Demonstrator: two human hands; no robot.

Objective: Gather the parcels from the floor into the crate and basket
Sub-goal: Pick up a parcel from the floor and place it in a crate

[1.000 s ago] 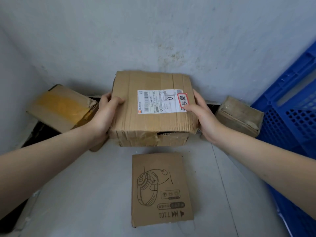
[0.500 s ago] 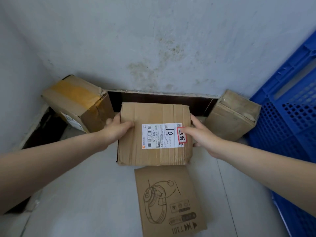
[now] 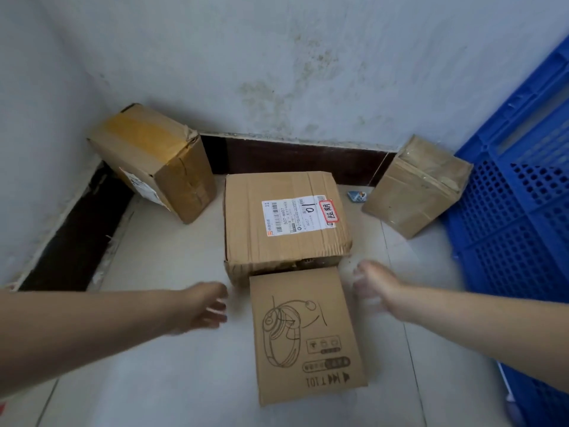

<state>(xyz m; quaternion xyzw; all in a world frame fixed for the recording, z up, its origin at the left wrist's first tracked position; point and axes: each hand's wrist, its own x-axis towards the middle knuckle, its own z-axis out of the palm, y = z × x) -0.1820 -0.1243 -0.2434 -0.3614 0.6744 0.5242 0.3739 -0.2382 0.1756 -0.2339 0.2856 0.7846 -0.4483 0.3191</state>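
**Tiled corner beside a blue crate**

On the floor a labelled box sits by the skirting, a flat carton lying just in front. Left hand and right hand hover loose-fingered, holding nothing.

Two bare forearms showed, one from the left edge of the frame and one from the lower right. The left hand and right hand were bare too and motion-blurred. Small dark marks at some fingertips could not be made out.
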